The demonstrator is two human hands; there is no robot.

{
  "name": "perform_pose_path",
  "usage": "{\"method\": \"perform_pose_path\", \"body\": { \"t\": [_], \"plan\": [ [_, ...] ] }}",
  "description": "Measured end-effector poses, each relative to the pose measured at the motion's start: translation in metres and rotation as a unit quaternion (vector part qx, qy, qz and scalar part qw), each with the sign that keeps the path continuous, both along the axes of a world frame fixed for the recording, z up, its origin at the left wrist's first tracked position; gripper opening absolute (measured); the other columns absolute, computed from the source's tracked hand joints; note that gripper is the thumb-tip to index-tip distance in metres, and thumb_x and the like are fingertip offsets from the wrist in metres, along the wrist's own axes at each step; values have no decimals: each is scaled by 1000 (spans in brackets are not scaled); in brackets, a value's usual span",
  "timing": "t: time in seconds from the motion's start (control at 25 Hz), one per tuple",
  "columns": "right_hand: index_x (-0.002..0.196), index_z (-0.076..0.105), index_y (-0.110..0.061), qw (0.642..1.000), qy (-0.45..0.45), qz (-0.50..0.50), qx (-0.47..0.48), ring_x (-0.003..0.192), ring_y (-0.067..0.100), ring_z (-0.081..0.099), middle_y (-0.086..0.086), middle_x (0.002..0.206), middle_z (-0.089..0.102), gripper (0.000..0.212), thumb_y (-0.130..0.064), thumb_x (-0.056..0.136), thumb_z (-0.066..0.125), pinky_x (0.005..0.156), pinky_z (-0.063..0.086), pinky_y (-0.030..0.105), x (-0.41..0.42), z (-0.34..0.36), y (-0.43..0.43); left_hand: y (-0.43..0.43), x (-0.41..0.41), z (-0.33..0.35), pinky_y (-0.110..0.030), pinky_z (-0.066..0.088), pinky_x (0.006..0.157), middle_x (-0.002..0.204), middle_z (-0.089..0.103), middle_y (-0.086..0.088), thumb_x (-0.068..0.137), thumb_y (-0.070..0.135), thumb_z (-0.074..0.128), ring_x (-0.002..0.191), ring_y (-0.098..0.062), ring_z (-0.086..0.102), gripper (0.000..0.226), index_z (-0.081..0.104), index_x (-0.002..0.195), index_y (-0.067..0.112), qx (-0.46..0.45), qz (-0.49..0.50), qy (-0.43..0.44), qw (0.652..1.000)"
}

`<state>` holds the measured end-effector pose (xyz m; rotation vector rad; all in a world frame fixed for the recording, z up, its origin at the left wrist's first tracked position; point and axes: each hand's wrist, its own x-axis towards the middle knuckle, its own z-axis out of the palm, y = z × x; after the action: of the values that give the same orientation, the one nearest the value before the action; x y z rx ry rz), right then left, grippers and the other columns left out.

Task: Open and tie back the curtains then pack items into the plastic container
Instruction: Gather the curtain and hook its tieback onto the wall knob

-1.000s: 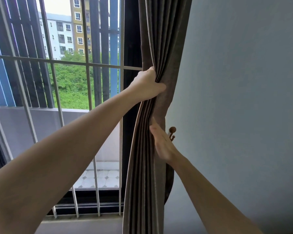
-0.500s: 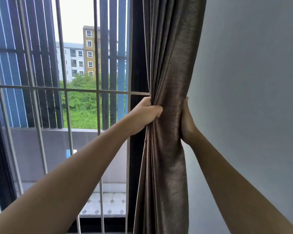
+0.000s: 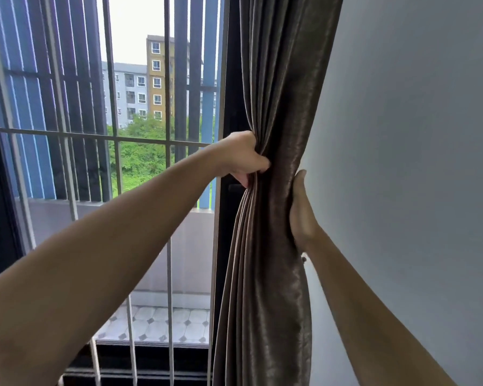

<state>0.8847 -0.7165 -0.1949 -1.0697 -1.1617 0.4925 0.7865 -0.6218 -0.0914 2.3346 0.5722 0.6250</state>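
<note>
- Head view: your left hand (image 3: 241,160) is closed in a fist on the window-side folds of the curtain (image 3: 276,246), which hangs bunched into one thick column between the window bars (image 3: 168,218) and the grey wall (image 3: 416,162).
- Head view: your right hand (image 3: 300,210) lies flat along the curtain's wall-side edge, fingers (image 3: 298,181) straight and pointing up; whether any of them curl behind the cloth, you cannot tell.
- Handling, as a judgement: the cloth looks soft, heavy and a little slick (note the sheen), so it should squeeze down easily but may slide out of a loose hold. Take it at the pinched waist where both hands already meet, gathering all the pleats at once.
- A small dark fitting (image 3: 303,258) peeks out at the curtain's right edge, just below your right wrist, possibly the tie-back hook.
- Against the picture half a second ago: little has changed; both hands keep their places on the curtain, which stays gathered.
</note>
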Motion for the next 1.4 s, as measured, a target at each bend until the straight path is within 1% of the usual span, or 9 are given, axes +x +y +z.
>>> {"method": "perform_pose_path", "body": {
  "t": [0.08, 0.24, 0.36, 0.44, 0.72, 0.8, 1.0, 1.2, 1.4],
  "plan": [
    [132, 40, -24, 999, -19, -33, 4, 108, -5, 58, -6, 120, 58, 44, -45, 100, 20, 93, 46, 15, -13, -20, 5, -6, 3, 1, -40, 60, 67, 96, 66, -23, 86, 4, 53, 77, -36, 71, 22, 58, 104, -8, 31, -7, 21, 999],
    [135, 39, -19, 991, -73, -113, -18, 117, 11, 54, 1, 126, 55, 74, -41, 71, 69, 105, 44, 32, -21, -49, 12, -15, 14, 0, -40, 60, 72, 104, 63, -21, 89, 6, 52, 81, -35, 71, 25, 55, 111, -5, 47, -32, 34, 998],
    [133, 38, -24, 987, -61, -149, 1, 114, -6, 48, -15, 125, 51, 76, -30, 71, 80, 91, 40, 3, -23, -45, 21, -20, 20, -2, -38, 60, 71, 104, 62, -19, 88, 4, 51, 82, -35, 70, 24, 54, 111, -3, 34, -45, 16, 998],
    [131, 37, -28, 984, -61, -167, 10, 101, -20, 42, -28, 115, 45, 73, -22, 73, 79, 75, 35, -8, -24, -44, 25, -20, 21, -5, -39, 60, 71, 102, 63, -19, 88, 4, 50, 80, -34, 71, 23, 56, 108, -2, 27, -27, -2, 999],
    [74, 55, -14, 972, -73, -222, -3, 52, -6, 53, -1, 68, 52, 22, -6, 54, 60, 54, 43, 11, 38, -44, -3, -2, 11, -67, -27, 58, 79, 103, 66, -5, 92, 41, 52, 90, -14, 69, 38, 54, 123, 18, -134, -68, -186, 971],
    [63, 51, -6, 966, -60, -250, -18, 44, -1, 47, 2, 59, 47, 14, -7, 52, 60, 48, 40, 17, 61, -41, -20, 11, 17, -107, -33, 57, 84, 96, 68, -6, 95, 37, 48, 91, -19, 69, 21, 62, 103, 24, -110, -8, -184, 977],
    [71, 55, 7, 960, -86, -264, -28, 50, 10, 43, 9, 64, 43, 31, -11, 47, 62, 47, 37, 21, 110, -29, -64, 15, 48, -208, -29, 55, 76, 88, 71, -5, 94, 32, 51, 82, -18, 68, 30, 66, 106, 9, -2, -14, 28, 1000],
    [64, 52, -1, 953, -90, -288, -28, 47, 7, 44, -11, 49, 48, 15, -4, 51, 58, 45, 37, 20, 148, -18, -104, 1, 93, -286, -22, 50, 69, 103, 68, -10, 93, 41, 50, 89, -18, 65, 43, 60, 110, 3, -67, -11, 100, 993],
    [99, 46, 23, 954, -134, -265, -46, 50, 8, 44, -2, 57, 47, 49, 3, 56, 52, 47, 40, 19, 170, -6, -130, -5, 136, -304, -27, 47, 79, 121, 61, -10, 93, 38, 53, 105, -22, 60, 54, 44, 134, 5, -152, 48, 68, 985]
  ]
}}
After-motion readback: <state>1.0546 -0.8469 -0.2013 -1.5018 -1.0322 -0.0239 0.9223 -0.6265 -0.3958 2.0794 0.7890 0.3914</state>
